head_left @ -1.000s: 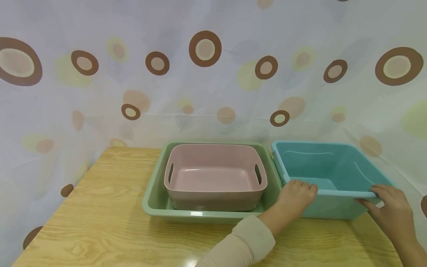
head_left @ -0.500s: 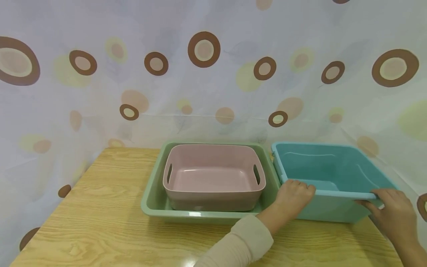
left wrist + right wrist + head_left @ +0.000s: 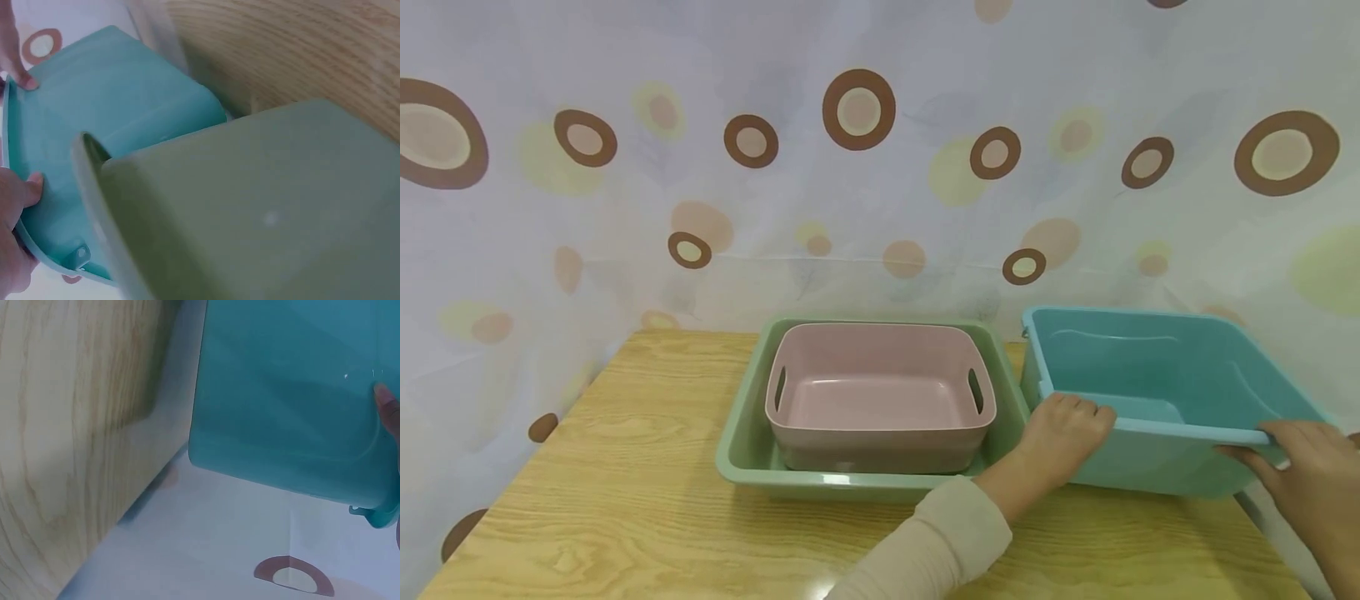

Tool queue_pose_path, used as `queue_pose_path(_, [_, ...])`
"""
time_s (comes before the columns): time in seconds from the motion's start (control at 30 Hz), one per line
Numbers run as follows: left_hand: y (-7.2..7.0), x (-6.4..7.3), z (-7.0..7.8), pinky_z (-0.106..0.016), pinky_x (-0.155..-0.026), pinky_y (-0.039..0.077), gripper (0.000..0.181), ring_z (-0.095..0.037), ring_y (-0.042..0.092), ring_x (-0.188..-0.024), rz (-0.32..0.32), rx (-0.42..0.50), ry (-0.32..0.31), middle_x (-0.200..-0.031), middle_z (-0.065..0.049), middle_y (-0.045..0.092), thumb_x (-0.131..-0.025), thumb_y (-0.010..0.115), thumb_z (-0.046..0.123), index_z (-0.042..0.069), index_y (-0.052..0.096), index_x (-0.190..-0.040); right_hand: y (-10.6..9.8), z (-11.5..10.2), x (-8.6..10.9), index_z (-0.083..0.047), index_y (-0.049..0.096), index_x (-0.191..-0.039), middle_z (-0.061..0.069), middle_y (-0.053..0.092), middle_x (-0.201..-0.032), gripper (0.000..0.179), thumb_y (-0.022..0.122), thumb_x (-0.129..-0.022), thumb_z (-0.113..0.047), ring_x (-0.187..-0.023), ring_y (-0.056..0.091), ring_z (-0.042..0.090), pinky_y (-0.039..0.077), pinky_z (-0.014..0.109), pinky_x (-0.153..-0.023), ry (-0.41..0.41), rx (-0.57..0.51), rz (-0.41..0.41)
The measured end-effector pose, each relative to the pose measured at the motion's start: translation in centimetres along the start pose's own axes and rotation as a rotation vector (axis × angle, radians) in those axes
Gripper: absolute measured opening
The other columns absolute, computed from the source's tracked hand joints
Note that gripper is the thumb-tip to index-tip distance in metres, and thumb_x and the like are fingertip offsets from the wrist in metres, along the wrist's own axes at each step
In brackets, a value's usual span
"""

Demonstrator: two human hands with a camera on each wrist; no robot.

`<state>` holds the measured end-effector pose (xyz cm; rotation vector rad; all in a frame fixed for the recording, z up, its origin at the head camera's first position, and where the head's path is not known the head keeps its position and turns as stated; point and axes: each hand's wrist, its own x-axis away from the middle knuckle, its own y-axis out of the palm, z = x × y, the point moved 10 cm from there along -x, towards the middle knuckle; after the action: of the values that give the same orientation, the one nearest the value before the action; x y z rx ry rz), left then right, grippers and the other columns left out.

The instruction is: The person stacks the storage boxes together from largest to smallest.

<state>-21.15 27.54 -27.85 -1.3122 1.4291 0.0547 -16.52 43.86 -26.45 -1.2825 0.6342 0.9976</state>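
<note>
Both hands grip the front rim of a blue plastic storage bin (image 3: pixel 1165 462) at the right of the head view. My left hand (image 3: pixel 1066 437) curls over the rim near its left corner, thumb on the outer wall in the left wrist view. Near the right corner, my right hand (image 3: pixel 1311 471) pinches the rim, its thumb pressed on the outside wall. The bin's right part reaches past the table edge. Inside, the part of the bin that shows holds nothing.
Left of the bin stands a green tub (image 3: pixel 850 481) with a pink basin (image 3: pixel 880 450) nested in it. The wooden table (image 3: pixel 625 500) has its right edge under the bin. A patterned curtain (image 3: pixel 925 200) hangs close behind.
The blue bin has moved right and slightly up, both hands moving with it. A gap has opened between it and the green tub, which stays put.
</note>
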Motion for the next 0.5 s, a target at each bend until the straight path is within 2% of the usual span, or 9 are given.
queue_pose_path(0.07, [-0.3, -0.2, -0.1, -0.019, -0.048, 0.009, 0.033, -0.004, 0.013, -0.053, 0.018, 0.004, 0.0, -0.053, 0.009, 0.019, -0.079, 0.049, 0.003, 0.022, 0.033, -0.058, -0.3, 0.1, -0.2, 0.011, 0.057, -0.073, 0.03, 0.056, -0.063, 0.086, 0.024, -0.082, -0.069, -0.056, 0.05, 0.045, 0.041, 0.054, -0.063, -0.003, 0.004, 0.01])
queue_pose_path(0.17, [-0.9, -0.5, -0.4, -0.02, -0.05, 0.008, 0.033, -0.004, 0.017, -0.052, 0.046, 0.002, 0.001, -0.052, 0.009, 0.021, -0.08, 0.047, 0.003, 0.023, 0.033, -0.057, -0.9, 0.2, -0.6, 0.012, 0.057, -0.073, 0.03, 0.055, -0.061, 0.086, 0.029, -0.082, -0.068, -0.053, 0.049, 0.044, 0.04, 0.052, -0.057, -0.006, -0.051, 0.06])
queue_pose_path(0.3, [-1.6, -0.9, -0.5, -0.02, -0.051, 0.008, 0.031, -0.002, 0.023, -0.051, 0.043, -0.001, 0.018, -0.052, 0.011, 0.029, -0.083, 0.047, 0.005, 0.023, 0.037, -0.059, -1.4, 0.4, -1.1, 0.014, 0.056, -0.073, 0.03, 0.055, -0.061, 0.085, 0.032, -0.082, -0.067, -0.054, 0.049, 0.044, 0.039, 0.048, -0.058, 0.002, -0.094, 0.056])
queue_pose_path(0.4, [-1.9, -1.2, -0.6, -0.02, -0.051, 0.009, 0.031, -0.002, 0.025, -0.051, 0.025, -0.003, 0.035, -0.053, 0.012, 0.034, -0.085, 0.046, 0.006, 0.023, 0.038, -0.061, -1.5, 0.3, -1.5, 0.014, 0.055, -0.072, 0.03, 0.056, -0.061, 0.084, 0.032, -0.083, -0.066, -0.053, 0.051, 0.043, 0.037, 0.04, -0.059, -0.005, -0.087, 0.028])
queue_pose_path(0.5, [-2.3, -1.4, -0.7, -0.02, -0.051, 0.008, 0.033, -0.001, 0.025, -0.051, 0.028, -0.009, 0.042, -0.053, 0.013, 0.036, -0.087, 0.044, 0.006, 0.024, 0.039, -0.061, -1.8, 0.4, -1.7, 0.014, 0.055, -0.07, 0.029, 0.056, -0.06, 0.085, 0.032, -0.083, -0.066, -0.051, 0.05, 0.042, 0.033, 0.031, -0.058, 0.0, -0.108, 0.044])
